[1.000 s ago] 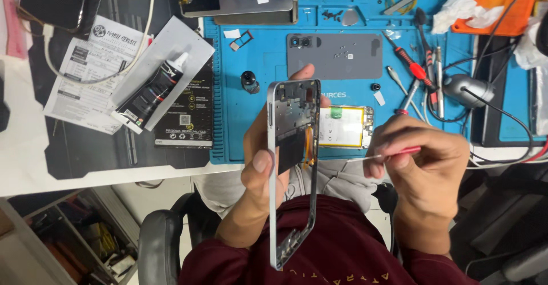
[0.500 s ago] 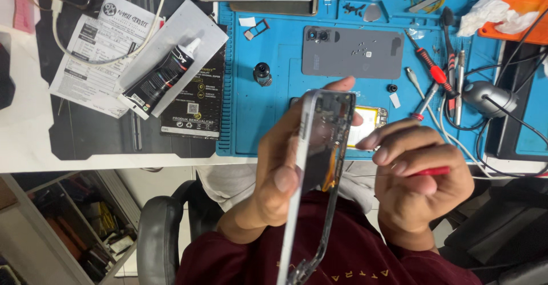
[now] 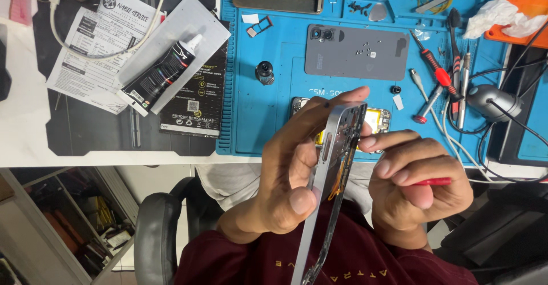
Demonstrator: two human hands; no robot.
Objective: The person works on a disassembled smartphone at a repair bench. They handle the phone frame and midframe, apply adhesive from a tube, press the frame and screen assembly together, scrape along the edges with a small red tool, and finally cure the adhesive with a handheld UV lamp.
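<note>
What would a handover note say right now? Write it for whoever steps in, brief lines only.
Left hand: grips the silver phone frame, held edge-on above the lap.
Right hand: holds a red-handled tool, forefinger reaching to the frame's inner side.
On the blue mat: grey back cover, a board with yellow part partly hidden behind the frame, loose screwdrivers.
Black glue tube lies left of the mat.
Done: back cover is off.
Left: frame is not yet reassembled; nothing shows glue applied.
</note>
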